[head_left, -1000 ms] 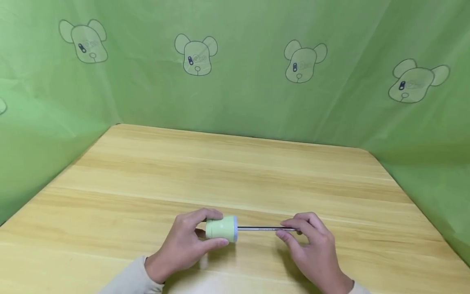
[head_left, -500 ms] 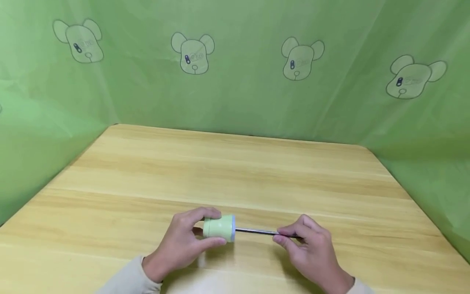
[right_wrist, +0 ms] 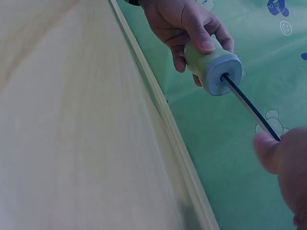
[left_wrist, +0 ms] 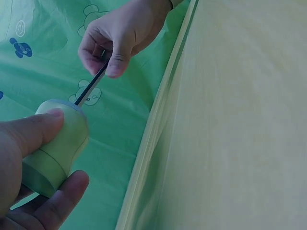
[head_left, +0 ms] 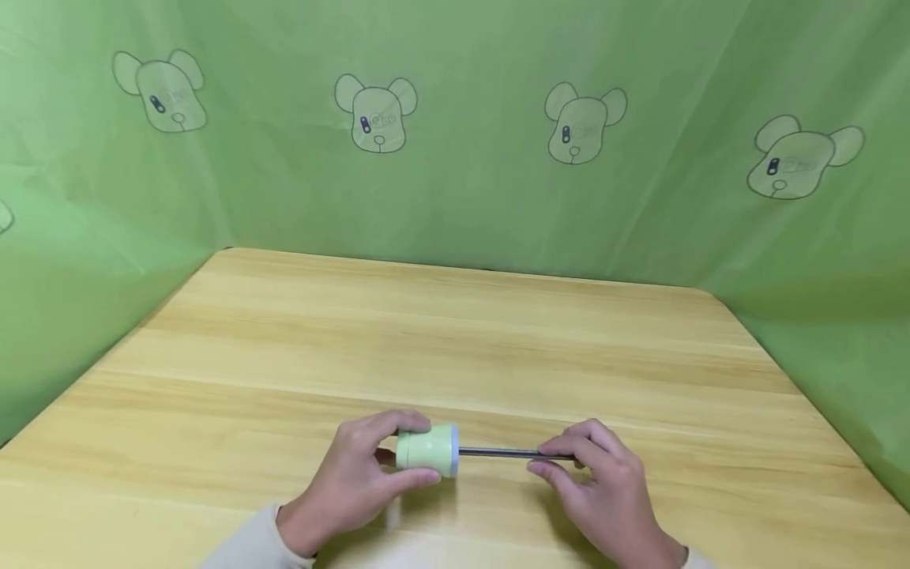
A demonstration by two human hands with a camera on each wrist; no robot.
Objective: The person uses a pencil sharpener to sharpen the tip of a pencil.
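A light green pencil sharpener (head_left: 428,450) with a pale blue end lies sideways in my left hand (head_left: 359,472), its fingers on the far side and thumb on the near side. Into the hole in the blue end (right_wrist: 224,71) runs a dark, striped pencil (head_left: 498,453); its tip is hidden inside. My right hand (head_left: 604,482) pinches the pencil's other end between thumb and fingers. In the left wrist view the sharpener (left_wrist: 62,139) tilts, with the pencil (left_wrist: 90,88) leading up to the right hand. Both hands are over the near part of the table.
A wood-grain table (head_left: 426,332) stretches away beneath the hands. Green sheeting (head_left: 469,197) printed with bear heads hangs behind it and along both sides. The table's near edge (left_wrist: 158,105) shows in the wrist views.
Between my right fingers the pencil has turned about its length, its light stripe shifting place. The right thumb and fingers have changed position slightly. My left hand keeps its hold on the sharpener.
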